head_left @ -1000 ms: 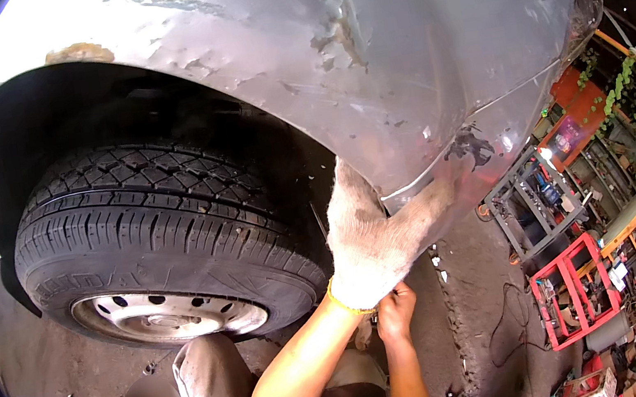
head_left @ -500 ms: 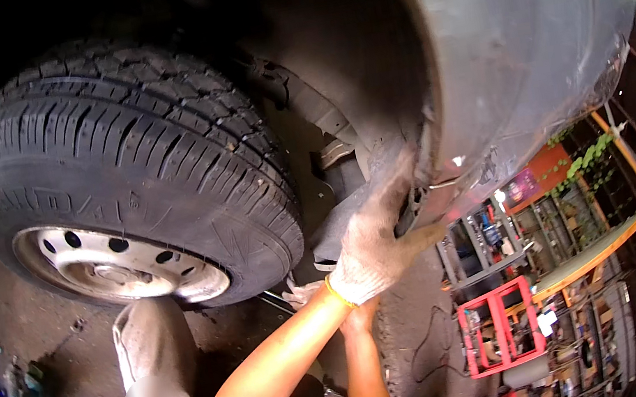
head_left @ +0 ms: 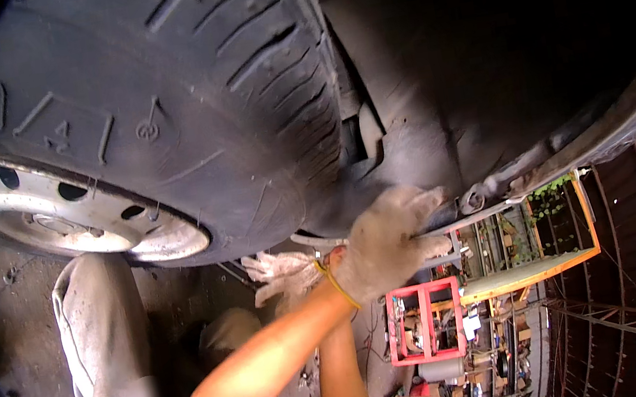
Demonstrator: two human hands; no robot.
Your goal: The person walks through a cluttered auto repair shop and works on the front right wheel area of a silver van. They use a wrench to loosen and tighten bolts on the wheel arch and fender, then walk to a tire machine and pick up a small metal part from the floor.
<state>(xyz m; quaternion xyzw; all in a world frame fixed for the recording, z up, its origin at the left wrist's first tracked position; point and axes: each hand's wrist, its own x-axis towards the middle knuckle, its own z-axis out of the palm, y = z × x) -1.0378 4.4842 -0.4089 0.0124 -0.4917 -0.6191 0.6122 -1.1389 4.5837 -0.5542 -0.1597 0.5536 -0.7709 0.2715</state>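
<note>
A large black tire [head_left: 218, 148] on a pale steel wheel [head_left: 46, 212] fills the left half of the view. My left hand [head_left: 387, 241], in a dirty white glove with a yellow band at the wrist, is at the lower rim of the dark wheel arch [head_left: 418, 149]. Its fingers lie on the inner side of the arch edge [head_left: 486, 212] and its thumb on the outer side, closed round it. Beyond my left forearm, my gloved right hand [head_left: 284, 274] has its fingers spread below the tire, holding nothing visible. My left forearm partly covers that hand and wrist.
A knee in greyish trousers [head_left: 104, 315] stands close below the wheel. A thin metal rod [head_left: 234, 273] shows beside the right hand. At the lower right are a red frame [head_left: 419, 286], cluttered shelves [head_left: 512, 317] and an orange-edged panel [head_left: 538, 272].
The view has come closer to the tire and turned, so the tire looks larger. My right hand shows more fully, its fingers spread. My left hand stays at the arch edge.
</note>
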